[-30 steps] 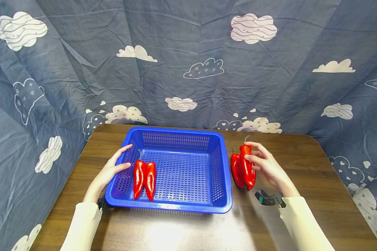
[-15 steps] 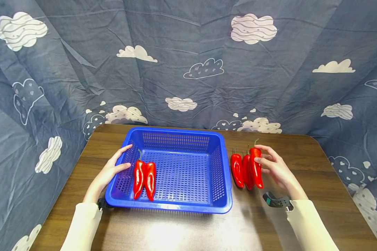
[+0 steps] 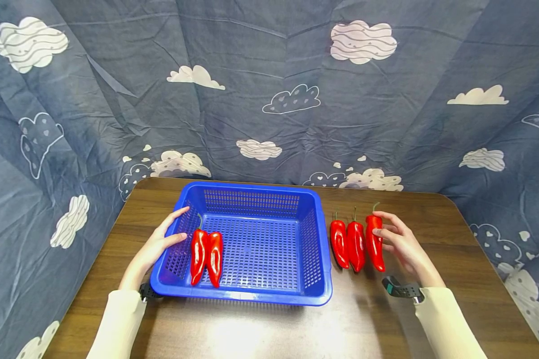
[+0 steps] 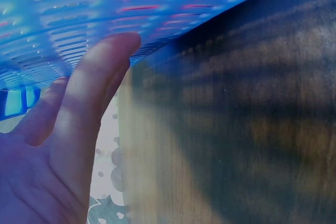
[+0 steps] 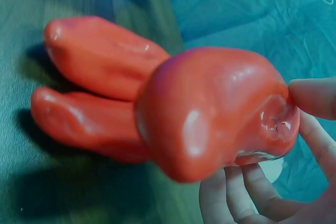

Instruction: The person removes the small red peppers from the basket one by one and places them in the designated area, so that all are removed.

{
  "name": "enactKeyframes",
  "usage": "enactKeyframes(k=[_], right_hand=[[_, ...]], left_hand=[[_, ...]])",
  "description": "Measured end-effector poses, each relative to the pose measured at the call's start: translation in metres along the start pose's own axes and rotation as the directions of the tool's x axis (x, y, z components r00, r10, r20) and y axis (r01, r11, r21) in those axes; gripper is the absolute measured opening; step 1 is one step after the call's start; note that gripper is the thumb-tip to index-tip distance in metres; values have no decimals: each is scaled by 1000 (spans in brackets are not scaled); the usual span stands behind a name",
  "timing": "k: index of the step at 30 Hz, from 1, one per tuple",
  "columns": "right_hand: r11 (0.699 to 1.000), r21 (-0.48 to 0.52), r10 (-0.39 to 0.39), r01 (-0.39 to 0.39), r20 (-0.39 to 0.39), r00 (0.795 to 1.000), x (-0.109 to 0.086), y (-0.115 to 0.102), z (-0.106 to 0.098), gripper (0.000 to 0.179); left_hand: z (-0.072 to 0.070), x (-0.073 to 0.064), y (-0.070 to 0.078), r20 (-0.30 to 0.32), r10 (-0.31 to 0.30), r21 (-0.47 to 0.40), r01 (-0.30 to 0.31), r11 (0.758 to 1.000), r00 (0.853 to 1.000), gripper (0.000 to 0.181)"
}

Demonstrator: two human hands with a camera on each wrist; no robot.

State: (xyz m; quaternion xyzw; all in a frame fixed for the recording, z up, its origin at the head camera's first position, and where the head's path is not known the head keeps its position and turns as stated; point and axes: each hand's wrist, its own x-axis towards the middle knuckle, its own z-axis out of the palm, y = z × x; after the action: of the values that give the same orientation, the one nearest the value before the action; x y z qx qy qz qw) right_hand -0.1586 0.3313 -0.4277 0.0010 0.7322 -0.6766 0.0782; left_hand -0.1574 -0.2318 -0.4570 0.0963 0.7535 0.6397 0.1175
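In the head view my left hand [image 3: 158,244] holds the left rim of a blue plastic basket [image 3: 240,296], its thumb and index finger reaching over the rim. The left wrist view shows fingers [image 4: 79,98] against the slotted outer wall. Two long red peppers [image 3: 198,257] lie side by side inside, at the basket's left end. To the right of the basket my right hand [image 3: 404,244] pinches another long red pepper [image 3: 375,242] between thumb and fingers, stem pointing away. Just left of it, two more red peppers [image 3: 355,244] lie parallel on the table, filling much of the right wrist view too.
The brown wooden table [image 3: 431,224] has rounded far corners. Behind it hangs a dark blue curtain [image 3: 251,119] printed with white clouds. A black band [image 3: 402,289] sits on my right wrist.
My right hand has moved right with its red pepper, from above the other two to beside them. The two peppers there are now fully visible. My left hand and the basket have stayed put.
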Motion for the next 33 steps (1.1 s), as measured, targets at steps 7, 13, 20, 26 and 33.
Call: enactKeyframes(k=[7, 13, 20, 26, 33], right_hand=[[998, -62, 19, -20, -28, 999, 0, 5, -5, 35], [996, -86, 32, -36, -47, 998, 3, 14, -10, 37], [994, -95, 49, -56, -78, 996, 6, 23, -14, 36], [994, -91, 50, -58, -86, 995, 11, 32, -16, 36], [987, -133, 70, -86, -116, 991, 16, 38, -15, 38]], left_hand=[[0, 0, -1, -1, 13, -5, -13, 1000, 1000, 62], [1, -1, 1, -6, 18, 0, -18, 1000, 1000, 62], [0, 0, 0, -3, -7, 15, 7, 1000, 1000, 62], [0, 0, 0, -5, 8, 41, -8, 999, 1000, 61], [0, 0, -1, -2, 15, 26, -15, 1000, 1000, 62]])
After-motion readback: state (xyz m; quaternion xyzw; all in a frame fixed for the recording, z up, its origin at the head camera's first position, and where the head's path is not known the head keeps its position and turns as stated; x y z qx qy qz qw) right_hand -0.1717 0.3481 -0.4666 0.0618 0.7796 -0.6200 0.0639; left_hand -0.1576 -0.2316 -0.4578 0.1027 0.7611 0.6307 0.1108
